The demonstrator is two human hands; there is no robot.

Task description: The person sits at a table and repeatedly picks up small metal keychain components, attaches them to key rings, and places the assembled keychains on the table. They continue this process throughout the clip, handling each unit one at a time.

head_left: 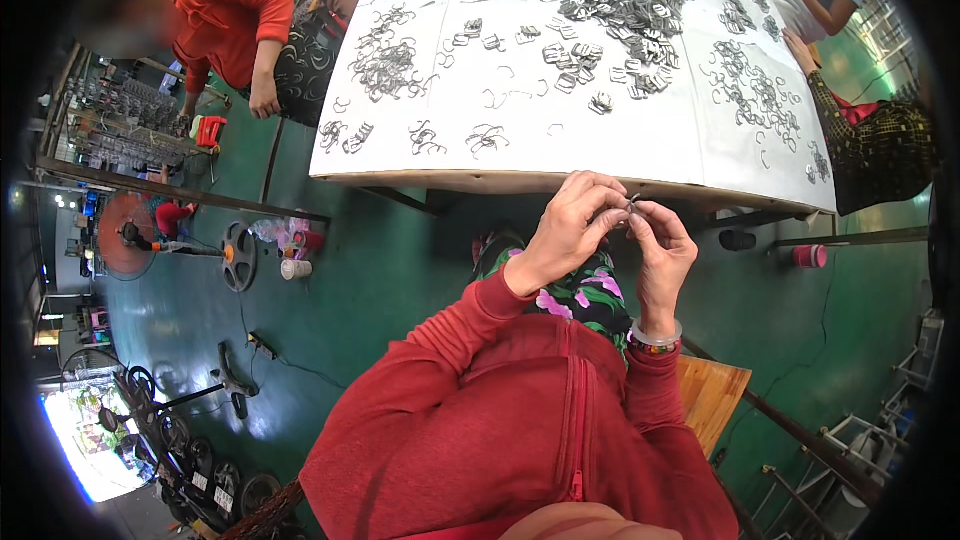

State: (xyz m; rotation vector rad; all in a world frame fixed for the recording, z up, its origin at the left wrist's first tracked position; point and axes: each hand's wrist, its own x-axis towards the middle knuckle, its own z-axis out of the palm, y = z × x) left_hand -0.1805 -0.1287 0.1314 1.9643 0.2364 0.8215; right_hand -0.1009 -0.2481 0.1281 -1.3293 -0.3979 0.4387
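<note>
Just off the table's near edge, my left hand (577,227) and my right hand (661,258) meet, thumbs and fingertips pinched together. Between them is a small dark metal piece (633,202), mostly covered by the fingers, so its exact shape is hidden. On the white-topped table (610,152) beyond lie curved metal hooks (487,139) and a lone curved piece (556,129). A small cluster of metal buckle-like pieces (601,103) sits farther in, before a large heap of similar grey pieces (630,0). More curved hooks (755,95) are scattered at the right.
A person in an orange top (230,10) is at the far left; others sit along the right side. An orange fan (128,235) stands on the green floor at left, near a white cup (295,269). A wooden seat (708,395) shows beside my right arm.
</note>
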